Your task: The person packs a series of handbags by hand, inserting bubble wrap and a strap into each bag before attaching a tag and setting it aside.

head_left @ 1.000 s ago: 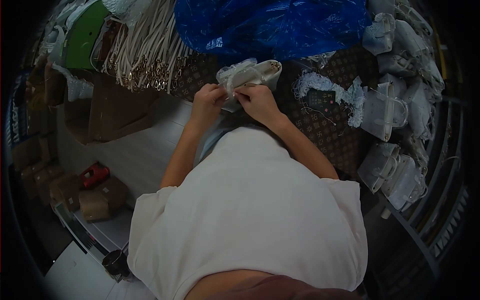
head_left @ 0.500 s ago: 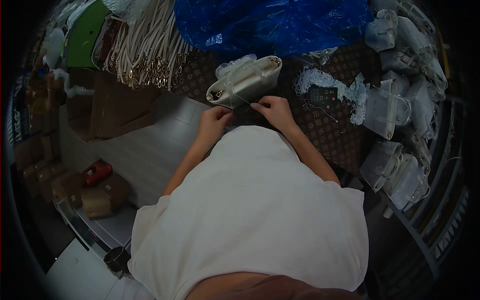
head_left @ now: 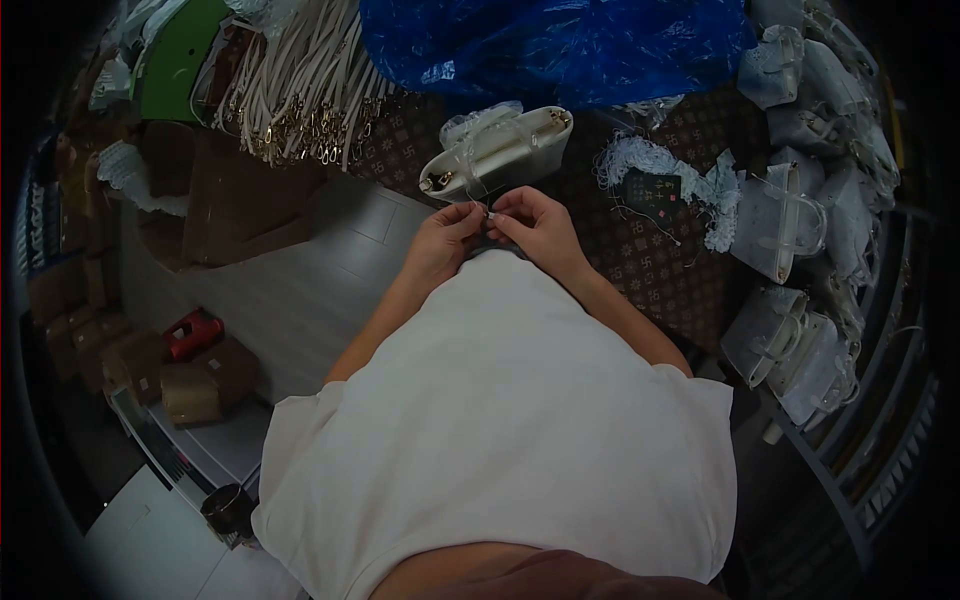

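A worker's left hand [head_left: 447,240] and right hand [head_left: 533,222] pinch a thin cord [head_left: 478,196] just below a cream handbag [head_left: 497,153] on the patterned table [head_left: 660,270], apparently mid-tying, with careful tensioning likely next.

The two hands meet at the view's centre, the left hand [head_left: 443,240] at nine o'clock of the right hand [head_left: 535,225], fingertips touching. At twelve o'clock of them, just beyond, a handbag [head_left: 497,155] lies on the table [head_left: 660,275]. Behind the handbag, at twelve, a plastic sack [head_left: 560,45] rests. At ten o'clock a bundle of straps [head_left: 300,85] hangs over the table edge. At two o'clock of the hands lies a heap of wrapping [head_left: 665,175]; farther out at three, wrapped bags [head_left: 800,220] are stacked. At eight o'clock, well apart, boxes [head_left: 195,385] sit on the floor.
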Motion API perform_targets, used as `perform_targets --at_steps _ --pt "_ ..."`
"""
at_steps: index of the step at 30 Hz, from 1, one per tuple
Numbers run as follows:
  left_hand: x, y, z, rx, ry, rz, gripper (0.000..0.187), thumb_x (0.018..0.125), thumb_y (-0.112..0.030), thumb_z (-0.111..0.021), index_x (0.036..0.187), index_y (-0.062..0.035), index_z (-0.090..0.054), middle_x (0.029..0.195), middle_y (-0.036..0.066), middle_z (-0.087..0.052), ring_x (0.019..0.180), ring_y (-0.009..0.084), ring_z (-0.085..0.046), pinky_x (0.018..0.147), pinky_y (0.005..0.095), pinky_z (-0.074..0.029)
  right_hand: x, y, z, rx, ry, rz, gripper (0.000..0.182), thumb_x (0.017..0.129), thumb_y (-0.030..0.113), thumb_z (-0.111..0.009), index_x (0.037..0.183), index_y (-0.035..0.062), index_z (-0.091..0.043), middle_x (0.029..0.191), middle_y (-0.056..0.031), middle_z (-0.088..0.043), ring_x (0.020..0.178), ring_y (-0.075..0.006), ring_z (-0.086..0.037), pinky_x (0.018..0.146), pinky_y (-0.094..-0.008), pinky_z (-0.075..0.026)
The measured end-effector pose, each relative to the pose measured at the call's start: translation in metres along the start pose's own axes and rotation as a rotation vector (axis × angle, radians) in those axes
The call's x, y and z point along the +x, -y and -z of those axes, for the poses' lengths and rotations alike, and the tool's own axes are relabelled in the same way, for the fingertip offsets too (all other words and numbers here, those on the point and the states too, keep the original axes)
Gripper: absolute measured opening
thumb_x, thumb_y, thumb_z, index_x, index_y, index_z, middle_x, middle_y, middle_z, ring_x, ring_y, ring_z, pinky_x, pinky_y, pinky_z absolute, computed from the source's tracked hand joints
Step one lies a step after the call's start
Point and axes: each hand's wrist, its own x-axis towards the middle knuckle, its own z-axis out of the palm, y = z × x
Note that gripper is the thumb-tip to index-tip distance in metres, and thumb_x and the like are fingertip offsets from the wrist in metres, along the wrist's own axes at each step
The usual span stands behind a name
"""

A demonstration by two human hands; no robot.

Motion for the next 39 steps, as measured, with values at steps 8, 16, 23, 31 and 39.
perform_targets --at_steps 8,16,23,31,39 --pt "0.004 0.005 0.011 -0.061 0.025 0.057 0.016 0.087 -0.015 -0.058 0.099 -0.0054 -0.058 0.091 0.003 -0.059 0.084 0.0148 -0.056 0.075 0.028 -0.046 -0.002 -0.001 -0.011 -0.334 -0.086 0.277 0.008 0.079 0.002 -0.058 0.086 -0.0029 -0.056 0.069 -0.0103 -0.063 0.066 -0.0118 -0.063 0.054 -0.0234 -0.047" --pt "0.007 0.009 0.013 -0.116 0.1 0.102 0.015 0.087 -0.017 -0.057 0.098 -0.0071 -0.058 0.091 0.004 -0.058 0.086 0.0152 -0.055 0.077 0.031 -0.047 -0.001 -0.006 -0.016 -0.429 -0.136 0.41 0.008 0.079 0.0 -0.058 0.086 -0.0026 -0.056 0.071 -0.0106 -0.063 0.064 -0.0139 -0.063 0.057 -0.0236 -0.049" --pt "0.01 0.012 0.006 -0.53 0.095 0.312 0.015 0.085 -0.013 -0.059 0.1 -0.0091 -0.057 0.093 0.005 -0.057 0.09 0.0188 -0.052 0.08 0.0321 -0.046 -0.004 0.0 -0.015 -0.358 -0.099 0.42 0.003 0.081 -0.002 -0.057 0.084 -0.0018 -0.055 0.068 -0.0066 -0.061 0.063 -0.0108 -0.062 0.055 -0.0224 -0.049" --pt "0.012 0.009 0.023 -0.309 0.033 0.211 0.019 0.083 -0.01 -0.061 0.1 -0.0077 -0.054 0.094 0.005 -0.058 0.084 0.0157 -0.055 0.076 0.0294 -0.047 0.015 0.011 0.003 -0.673 -0.21 0.443 0.013 0.073 0.004 -0.065 0.083 0.0013 -0.056 0.077 -0.0094 -0.061 0.069 -0.0212 -0.061 0.059 -0.031 -0.048" --pt "0.02 -0.007 0.081 0.079 -0.006 0.03 0.009 0.083 -0.006 -0.059 0.091 -0.0078 -0.054 0.084 0.003 -0.058 0.077 0.0128 -0.055 0.068 0.0269 -0.045 0.062 0.02 0.06 -1.502 -0.213 0.858 0.021 0.063 0.014 -0.07 0.08 0.0082 -0.059 0.083 -0.0061 -0.059 0.087 -0.0235 -0.056 0.08 -0.0358 -0.041"
